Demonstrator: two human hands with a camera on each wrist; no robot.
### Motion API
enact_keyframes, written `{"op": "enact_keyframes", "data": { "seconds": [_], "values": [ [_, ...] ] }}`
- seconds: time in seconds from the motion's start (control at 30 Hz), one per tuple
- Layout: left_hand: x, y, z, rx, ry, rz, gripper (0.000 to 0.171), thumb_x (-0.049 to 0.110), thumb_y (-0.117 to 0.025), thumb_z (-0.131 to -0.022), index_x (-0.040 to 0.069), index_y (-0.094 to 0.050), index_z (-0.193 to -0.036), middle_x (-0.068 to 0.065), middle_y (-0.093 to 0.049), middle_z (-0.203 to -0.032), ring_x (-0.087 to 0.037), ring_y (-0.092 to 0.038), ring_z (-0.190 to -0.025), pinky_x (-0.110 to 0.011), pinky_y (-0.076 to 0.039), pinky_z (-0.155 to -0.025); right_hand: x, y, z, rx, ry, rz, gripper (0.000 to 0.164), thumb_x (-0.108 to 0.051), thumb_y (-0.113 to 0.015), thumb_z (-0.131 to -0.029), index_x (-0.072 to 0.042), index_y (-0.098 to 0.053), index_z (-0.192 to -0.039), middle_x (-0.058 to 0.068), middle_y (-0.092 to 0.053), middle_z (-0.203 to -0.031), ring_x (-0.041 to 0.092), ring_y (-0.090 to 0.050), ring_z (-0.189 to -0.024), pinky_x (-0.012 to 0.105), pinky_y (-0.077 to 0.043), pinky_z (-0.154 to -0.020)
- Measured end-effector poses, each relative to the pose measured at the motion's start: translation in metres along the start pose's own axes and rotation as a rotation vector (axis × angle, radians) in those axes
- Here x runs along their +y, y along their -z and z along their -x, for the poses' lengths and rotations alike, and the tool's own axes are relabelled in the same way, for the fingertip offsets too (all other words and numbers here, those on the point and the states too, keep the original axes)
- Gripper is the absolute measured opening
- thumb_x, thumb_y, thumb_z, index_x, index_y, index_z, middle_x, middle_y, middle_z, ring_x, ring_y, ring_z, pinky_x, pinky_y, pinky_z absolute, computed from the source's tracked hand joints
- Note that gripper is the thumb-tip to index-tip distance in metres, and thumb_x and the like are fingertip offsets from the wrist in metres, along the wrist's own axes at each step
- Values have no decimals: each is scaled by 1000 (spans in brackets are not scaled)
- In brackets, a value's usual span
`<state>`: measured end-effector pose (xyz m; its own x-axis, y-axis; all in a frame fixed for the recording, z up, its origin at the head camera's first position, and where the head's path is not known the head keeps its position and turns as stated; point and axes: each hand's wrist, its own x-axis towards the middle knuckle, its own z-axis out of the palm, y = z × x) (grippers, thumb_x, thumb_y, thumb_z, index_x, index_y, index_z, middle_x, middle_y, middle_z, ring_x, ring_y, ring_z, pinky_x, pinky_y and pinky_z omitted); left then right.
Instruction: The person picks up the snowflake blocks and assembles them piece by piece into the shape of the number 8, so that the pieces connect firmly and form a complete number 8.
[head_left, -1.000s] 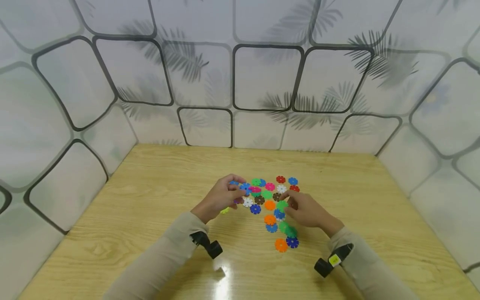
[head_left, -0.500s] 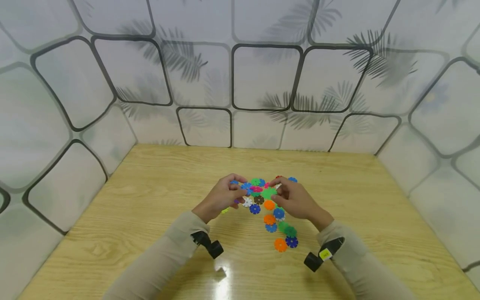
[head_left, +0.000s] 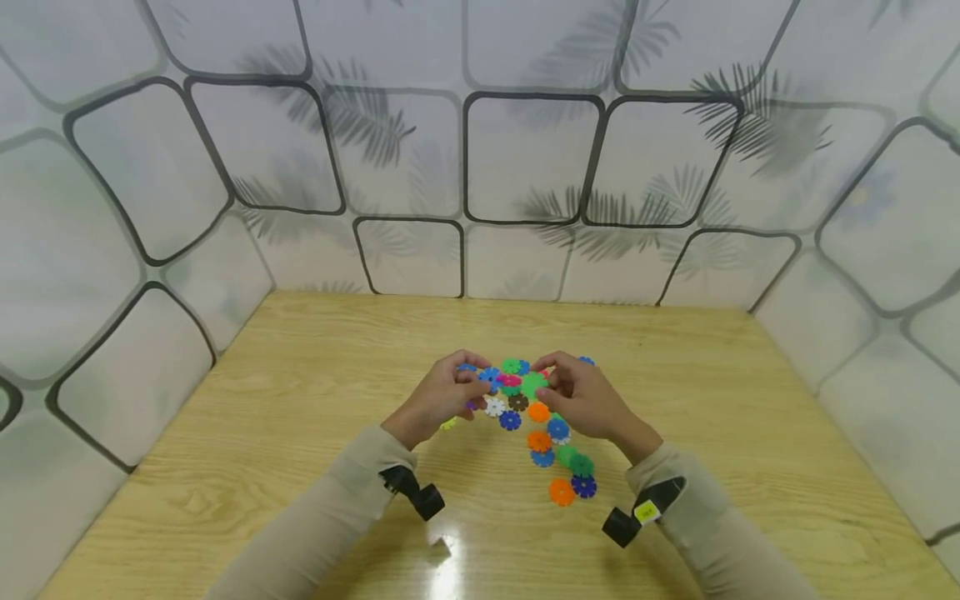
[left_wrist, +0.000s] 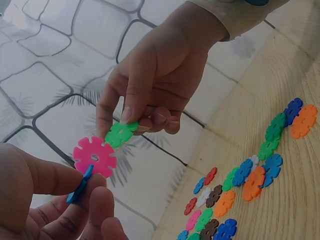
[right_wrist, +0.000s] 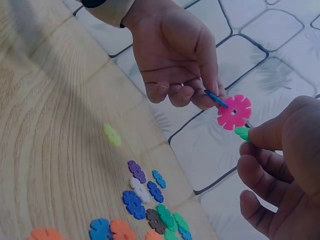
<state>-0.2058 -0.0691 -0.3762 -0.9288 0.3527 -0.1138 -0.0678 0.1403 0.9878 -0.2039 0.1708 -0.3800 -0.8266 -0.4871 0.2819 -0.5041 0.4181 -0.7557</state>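
Observation:
My left hand (head_left: pixel 442 398) pinches a blue notched plastic disc (left_wrist: pixel 80 186) between thumb and index finger. A pink notched disc (left_wrist: pixel 94 153) is joined edgewise to the blue one, the two at an angle. Facing it from the right, my right hand (head_left: pixel 600 402) pinches a bright green disc (left_wrist: pixel 121 134) by its edge. In the right wrist view, the green disc's edge is right at the rim of the pink disc (right_wrist: pixel 241 107). Both hands are above the loose pieces, raised off the wooden table (head_left: pixel 337 367).
Several loose discs lie below and between the hands, among them an orange disc (head_left: pixel 561 492), a dark blue disc (head_left: pixel 510 420) and a white disc (head_left: pixel 494 407). A yellow disc (right_wrist: pixel 112 135) lies apart from the others. A patterned wall (head_left: pixel 525 158) stands behind the table.
My right hand has moved left and slightly up from the loose pieces, bringing the green disc to the pink one. My left hand has stayed nearly still with the blue and pink discs.

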Motion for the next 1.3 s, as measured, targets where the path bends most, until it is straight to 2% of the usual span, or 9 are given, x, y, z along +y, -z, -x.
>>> {"op": "enact_keyframes", "data": {
  "seconds": [0.3,0.5,0.6,0.7,0.8,0.93,1.1,1.3],
  "values": [
    [-1,1,0,6,8,-7,24,6,-59,-96,4,-52,-119,-8,-62,-82,-23,-61,-74,-31,-50,-60,5,-7,-2,15,11,-47,21,-5,-62,-94,-4,-59,-115,0,-57,-74,12,-47,-52,28,-44,-49],
    [-3,0,1,-4,-9,-3,22,6,-59,-97,4,-52,-118,-7,-62,-81,-20,-60,-71,-33,-49,-61,-2,-9,-3,12,-61,-76,24,-3,-61,-95,1,-58,-118,2,-56,-75,15,-50,-55,28,-45,-52],
    [-3,1,1,-17,-28,-15,21,7,-58,-98,4,-52,-118,-7,-62,-81,-23,-62,-73,-33,-49,-61,-3,-11,-5,12,-111,-88,24,1,-59,-95,4,-57,-118,4,-56,-75,17,-51,-57,28,-46,-54],
    [-3,2,2,-30,-64,-58,20,8,-57,-99,4,-53,-117,-10,-63,-83,-30,-63,-78,-33,-50,-62,-3,-12,-7,12,-152,-136,24,2,-57,-95,7,-56,-118,8,-58,-76,18,-52,-59,29,-47,-56],
    [-4,3,2,-48,-97,-118,19,8,-58,-98,4,-53,-116,-14,-65,-87,-30,-64,-80,-35,-51,-64,0,-12,-7,6,-175,-189,25,1,-58,-95,7,-56,-119,12,-59,-78,20,-52,-61,31,-48,-58],
    [-6,5,4,-66,-118,-160,17,5,-58,-97,2,-55,-113,-14,-66,-88,-21,-64,-74,-41,-53,-65,3,-13,-6,-17,-171,-200,24,-2,-59,-95,7,-59,-118,11,-60,-79,26,-52,-62,33,-49,-58],
    [-8,6,4,-85,-126,-144,15,3,-58,-97,0,-56,-111,-13,-66,-87,-20,-65,-69,-48,-53,-66,2,-13,-4,-44,-134,-202,23,-3,-60,-95,7,-60,-116,8,-59,-78,27,-51,-61,28,-47,-56],
    [-9,5,4,-116,-152,-119,13,6,-57,-98,-1,-54,-109,-18,-66,-92,-20,-67,-68,-39,-54,-62,5,-14,-4,-71,-105,-203,21,-1,-57,-96,7,-59,-115,10,-58,-77,36,-51,-62,29,-48,-56]
  ]
}}
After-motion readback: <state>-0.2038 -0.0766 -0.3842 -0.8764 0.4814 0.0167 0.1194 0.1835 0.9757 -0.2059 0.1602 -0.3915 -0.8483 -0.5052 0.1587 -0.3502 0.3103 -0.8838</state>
